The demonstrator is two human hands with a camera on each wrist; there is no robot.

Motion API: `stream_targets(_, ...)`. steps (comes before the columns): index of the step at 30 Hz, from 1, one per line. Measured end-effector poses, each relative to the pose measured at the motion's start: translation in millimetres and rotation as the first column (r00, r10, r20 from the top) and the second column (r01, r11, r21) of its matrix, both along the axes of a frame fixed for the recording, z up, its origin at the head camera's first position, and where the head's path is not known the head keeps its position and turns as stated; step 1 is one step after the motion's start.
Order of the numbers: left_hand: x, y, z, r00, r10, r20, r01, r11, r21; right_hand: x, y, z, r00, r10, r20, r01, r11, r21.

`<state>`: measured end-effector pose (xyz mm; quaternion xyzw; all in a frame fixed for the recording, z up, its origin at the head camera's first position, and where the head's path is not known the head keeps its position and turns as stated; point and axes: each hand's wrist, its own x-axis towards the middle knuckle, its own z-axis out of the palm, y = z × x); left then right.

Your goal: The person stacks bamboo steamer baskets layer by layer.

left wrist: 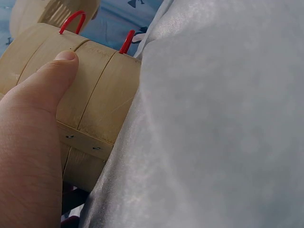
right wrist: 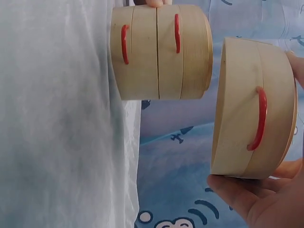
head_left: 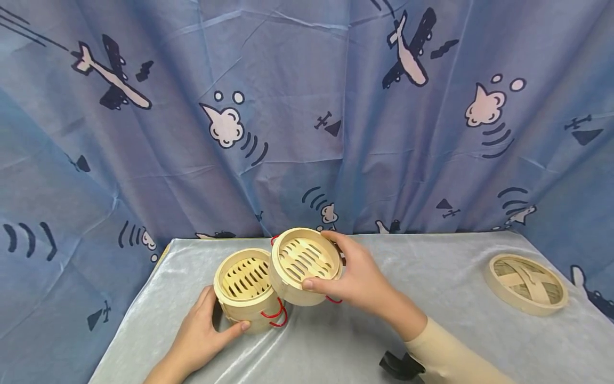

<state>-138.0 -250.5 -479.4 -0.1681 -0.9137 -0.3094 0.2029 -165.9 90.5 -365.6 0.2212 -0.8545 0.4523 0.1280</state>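
Right hand (head_left: 360, 274), part-curled, grips the raised basket (head_left: 290, 288) across its sides; left hand (head_left: 201, 333) likewise clasps the stacked baskets (head_left: 247, 309). Likely light, stiff (apparently bamboo); best held there.

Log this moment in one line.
left hand: grips steamer stack | right hand: holds basket aloft | lid: on table, far right

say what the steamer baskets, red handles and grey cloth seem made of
Steamer baskets: probably bamboo or similar pale wood, smooth and mostly matte, judging by the tan curved walls and slotted bases.
Red handles: perhaps plastic or coated cord, glossy, since they catch bright highlights.
Grey cloth: fabric with a soft sheen, possibly velvety, shown by its folds and light streaks; the fibre is unclear.
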Motion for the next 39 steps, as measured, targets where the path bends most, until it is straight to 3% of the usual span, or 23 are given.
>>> stream_targets(17,-0.8,-0.4,-0.2,1.0,-0.01,-0.003,0.01,1.0,-0.014,-4.4,-28.3,1.1,0.998,-0.021,0.052,0.019,0.999,0.043)
stream_targets(31,0.5,-2.2,0.1,1.0,0.003,0.02,-0.003,1.0,-0.012,-6.8,-41.7,5.7,0.998,-0.03,0.047,0.026,0.996,0.086)
stream_targets(39,-0.9,-1.5,-0.1,1.0,-0.002,-0.01,0.002,1.0,-0.009,-5.7,-50.3,10.3,0.998,-0.042,0.05,0.035,0.992,0.124)
